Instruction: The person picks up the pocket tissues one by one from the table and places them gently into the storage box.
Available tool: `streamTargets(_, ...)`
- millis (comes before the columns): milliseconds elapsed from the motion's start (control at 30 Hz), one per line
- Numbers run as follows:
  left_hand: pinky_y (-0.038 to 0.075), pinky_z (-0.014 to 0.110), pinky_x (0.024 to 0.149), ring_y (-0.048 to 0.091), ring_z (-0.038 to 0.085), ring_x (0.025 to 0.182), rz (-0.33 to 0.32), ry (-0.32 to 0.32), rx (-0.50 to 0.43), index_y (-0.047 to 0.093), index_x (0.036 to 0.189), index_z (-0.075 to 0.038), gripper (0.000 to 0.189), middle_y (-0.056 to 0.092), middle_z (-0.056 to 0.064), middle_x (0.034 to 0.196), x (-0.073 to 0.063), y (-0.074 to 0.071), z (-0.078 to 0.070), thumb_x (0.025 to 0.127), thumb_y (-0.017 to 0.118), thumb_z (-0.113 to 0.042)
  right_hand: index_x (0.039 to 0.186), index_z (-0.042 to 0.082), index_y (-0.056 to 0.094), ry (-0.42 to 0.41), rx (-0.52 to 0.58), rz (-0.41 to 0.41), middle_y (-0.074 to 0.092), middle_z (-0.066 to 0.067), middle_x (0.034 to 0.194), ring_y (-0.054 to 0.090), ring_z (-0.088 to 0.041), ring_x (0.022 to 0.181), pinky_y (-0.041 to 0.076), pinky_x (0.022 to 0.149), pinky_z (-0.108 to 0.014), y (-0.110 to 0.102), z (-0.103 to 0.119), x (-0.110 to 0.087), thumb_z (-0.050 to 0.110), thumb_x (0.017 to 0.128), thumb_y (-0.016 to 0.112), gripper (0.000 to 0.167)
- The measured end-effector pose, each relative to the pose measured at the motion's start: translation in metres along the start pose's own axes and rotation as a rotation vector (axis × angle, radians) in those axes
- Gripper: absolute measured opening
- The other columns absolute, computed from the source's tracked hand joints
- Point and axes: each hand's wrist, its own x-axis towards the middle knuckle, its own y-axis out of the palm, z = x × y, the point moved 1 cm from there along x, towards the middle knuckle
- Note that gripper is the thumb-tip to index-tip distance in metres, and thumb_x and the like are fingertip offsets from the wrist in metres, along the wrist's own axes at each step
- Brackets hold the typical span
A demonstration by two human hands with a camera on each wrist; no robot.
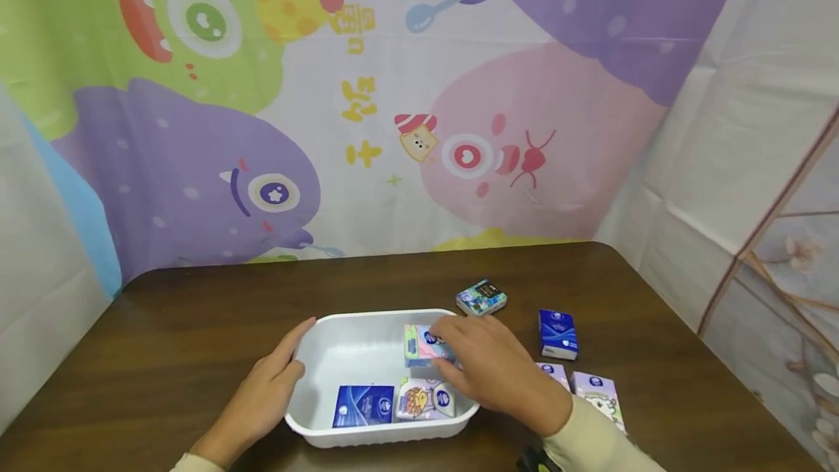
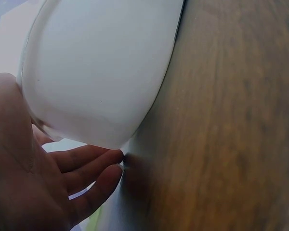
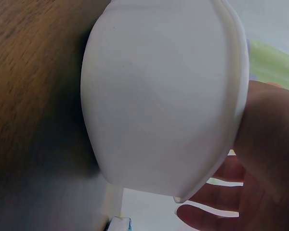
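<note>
A white plastic tub (image 1: 357, 352) sits on the table in the head view. My left hand (image 1: 262, 388) holds its left end, thumb at the rim; the left wrist view shows the fingers (image 2: 94, 168) along the outer wall. Reaching over the right rim, my right hand (image 1: 494, 366) pinches a pink, green and blue tissue pack (image 1: 419, 344) between thumb and forefinger inside the tub. The hand covers the pack's right part. Along the near wall lie a dark blue tissue pack (image 1: 363, 406) and a white cartoon-print pack (image 1: 426, 400), side by side.
Right of the tub lie a multicoloured pack with a dark label (image 1: 481, 298), a blue pack (image 1: 558, 333) and two pale purple packs, one (image 1: 598, 395) partly behind the right sleeve. A cartoon-print curtain (image 1: 380, 224) hangs behind the brown table (image 1: 216, 297).
</note>
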Motion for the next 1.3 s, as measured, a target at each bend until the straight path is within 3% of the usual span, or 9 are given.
streamTargets(600,0.041,0.058,0.1,0.048,0.038,0.133,0.0,0.004,0.008,0.035,0.157,-0.021,0.058,0.042,0.016,0.154,0.005,-0.004,0.0,0.1,0.041,-0.009,0.117,0.018,0.066,0.01,-0.047,-0.026,0.069,0.003,0.115,0.066,-0.017,0.103,0.049,0.085,-0.039,-0.001,0.0,0.006,0.039,0.091,0.069,0.034)
streamTargets(800,0.041,0.058,0.101,0.046,0.038,0.135,0.024,-0.03,-0.004,0.034,0.157,-0.022,0.058,0.04,0.016,0.156,0.002,-0.001,0.0,0.101,0.041,-0.011,0.114,0.018,0.067,0.019,-0.047,-0.028,0.07,0.004,0.11,0.066,-0.016,0.098,0.049,0.081,-0.039,0.001,0.002,0.002,0.04,0.09,0.069,0.032)
streamTargets(967,0.043,0.056,0.099,0.047,0.036,0.134,0.028,-0.02,-0.006,0.034,0.157,-0.022,0.058,0.041,0.015,0.155,0.003,0.004,0.0,0.101,0.041,-0.01,0.113,0.018,0.068,0.037,-0.05,-0.034,0.069,0.005,0.108,0.066,-0.015,0.097,0.047,0.081,-0.038,0.004,0.002,-0.005,0.041,0.091,0.068,0.031)
streamTargets(1300,0.039,0.058,0.103,0.043,0.037,0.137,0.026,-0.034,-0.006,0.033,0.158,-0.022,0.059,0.037,0.016,0.157,0.003,0.002,0.001,0.1,0.04,-0.009,0.101,0.019,0.066,-0.012,-0.087,-0.084,0.067,0.005,0.1,0.065,-0.016,0.09,0.045,0.077,-0.037,0.005,0.003,-0.002,0.037,0.089,0.071,0.022)
